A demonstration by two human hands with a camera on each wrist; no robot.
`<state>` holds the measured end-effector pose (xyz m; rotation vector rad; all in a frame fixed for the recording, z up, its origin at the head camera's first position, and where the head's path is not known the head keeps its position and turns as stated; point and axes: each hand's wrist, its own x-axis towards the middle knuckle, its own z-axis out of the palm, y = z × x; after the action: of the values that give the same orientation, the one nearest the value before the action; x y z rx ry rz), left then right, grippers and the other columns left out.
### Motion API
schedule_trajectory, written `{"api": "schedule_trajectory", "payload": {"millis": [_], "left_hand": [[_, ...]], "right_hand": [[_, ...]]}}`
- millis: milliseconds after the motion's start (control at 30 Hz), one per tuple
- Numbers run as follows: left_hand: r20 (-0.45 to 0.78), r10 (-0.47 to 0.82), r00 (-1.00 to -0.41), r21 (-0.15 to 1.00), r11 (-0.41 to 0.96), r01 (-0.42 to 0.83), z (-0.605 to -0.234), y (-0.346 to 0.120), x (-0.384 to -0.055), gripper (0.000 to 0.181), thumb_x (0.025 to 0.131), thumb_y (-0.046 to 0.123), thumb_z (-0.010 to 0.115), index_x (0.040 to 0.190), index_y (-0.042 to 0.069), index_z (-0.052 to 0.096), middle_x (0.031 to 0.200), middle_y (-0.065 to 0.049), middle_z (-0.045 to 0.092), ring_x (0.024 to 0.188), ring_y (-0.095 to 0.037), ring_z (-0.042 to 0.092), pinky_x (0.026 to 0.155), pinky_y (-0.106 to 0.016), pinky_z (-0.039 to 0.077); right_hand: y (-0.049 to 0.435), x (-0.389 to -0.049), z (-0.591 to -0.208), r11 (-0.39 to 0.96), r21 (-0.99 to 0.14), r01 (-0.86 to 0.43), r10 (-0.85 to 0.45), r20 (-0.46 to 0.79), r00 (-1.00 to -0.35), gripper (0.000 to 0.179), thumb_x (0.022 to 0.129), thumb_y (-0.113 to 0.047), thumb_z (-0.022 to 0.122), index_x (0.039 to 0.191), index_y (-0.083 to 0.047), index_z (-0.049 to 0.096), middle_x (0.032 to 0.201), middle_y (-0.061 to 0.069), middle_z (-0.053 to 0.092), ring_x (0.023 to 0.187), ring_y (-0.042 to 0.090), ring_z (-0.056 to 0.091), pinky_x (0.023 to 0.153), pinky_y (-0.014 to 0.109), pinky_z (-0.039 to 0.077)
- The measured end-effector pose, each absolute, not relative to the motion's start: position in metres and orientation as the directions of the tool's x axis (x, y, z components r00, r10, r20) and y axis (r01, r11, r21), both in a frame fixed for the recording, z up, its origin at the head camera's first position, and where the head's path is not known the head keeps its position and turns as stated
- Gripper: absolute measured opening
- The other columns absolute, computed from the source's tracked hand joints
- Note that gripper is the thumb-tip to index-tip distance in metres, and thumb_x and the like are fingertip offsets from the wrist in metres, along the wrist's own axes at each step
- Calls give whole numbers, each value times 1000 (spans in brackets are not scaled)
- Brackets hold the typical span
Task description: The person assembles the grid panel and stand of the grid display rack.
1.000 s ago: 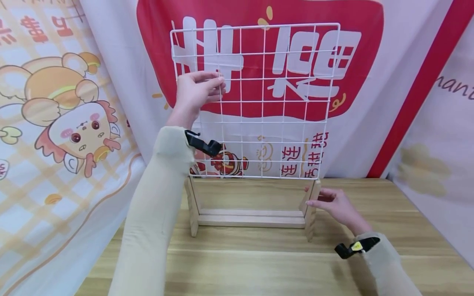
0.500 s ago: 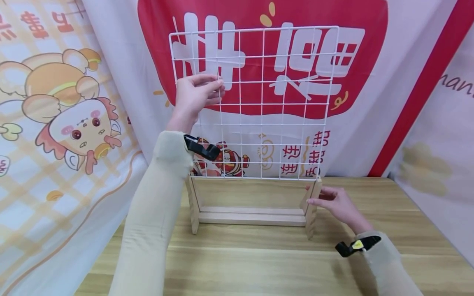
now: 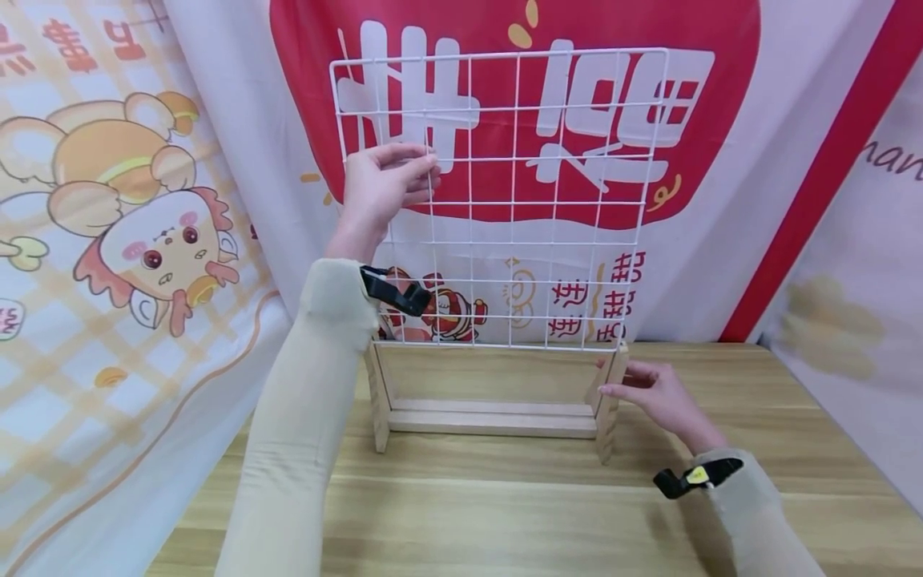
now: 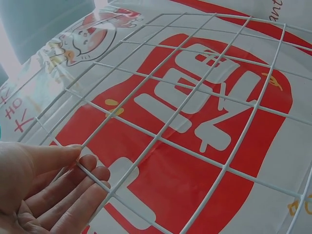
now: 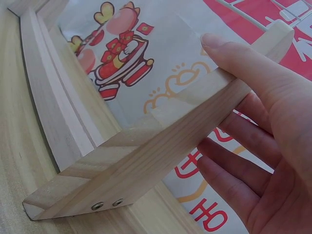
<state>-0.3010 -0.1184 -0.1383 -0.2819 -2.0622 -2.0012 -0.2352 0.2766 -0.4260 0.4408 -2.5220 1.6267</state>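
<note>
A white wire grid panel point(image 3: 513, 203) stands upright with its lower edge between the tops of a pale wooden stand's point(image 3: 493, 425) two side boards. With thumb and fingertips, my left hand point(image 3: 384, 186) pinches a wire on the panel's left part. The left wrist view shows the thumb point(image 4: 53, 158) on one side of that wire and the fingers curled at the other. My right hand point(image 3: 659, 398) holds the stand's right side board point(image 5: 161, 131), thumb on its edge and fingers against its outer face. Two screw heads point(image 5: 98, 205) show low on this board.
The stand rests on a wood-grain table point(image 3: 497, 521). Behind it hangs a printed cloth point(image 3: 692, 272) with a red patch and white characters. Another cloth point(image 3: 43, 449) with a cartoon animal hangs at the left.
The head view has shifted slightly, so the stand appears a little higher. Both hands keep their hold on the grid panel and the side board.
</note>
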Motion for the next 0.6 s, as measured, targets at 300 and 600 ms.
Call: {"api": "schedule_trajectory", "payload": {"millis": [300,600], "left_hand": [[309,-32,-950,951,13,309,-141,-120,-297,32,89,27,79,118,14,76,114,-6,73,99,-18,73,86,-26,59],[319,-33,-947,948,-18,319,-143,-120,-294,32,88,26,80,117,13,76,113,-6,74,98,-19,73,85,-26,59]], "right_hand": [[276,-237,-430,394,-873,-286,-177,233,-956,45,92,-25,79,132,-6,69,123,11,71,100,16,70,84,24,56],[278,-237,-429,390,-874,-289,-169,241,-956,47,91,-26,80,131,-4,69,123,18,70,99,16,70,83,24,57]]}}
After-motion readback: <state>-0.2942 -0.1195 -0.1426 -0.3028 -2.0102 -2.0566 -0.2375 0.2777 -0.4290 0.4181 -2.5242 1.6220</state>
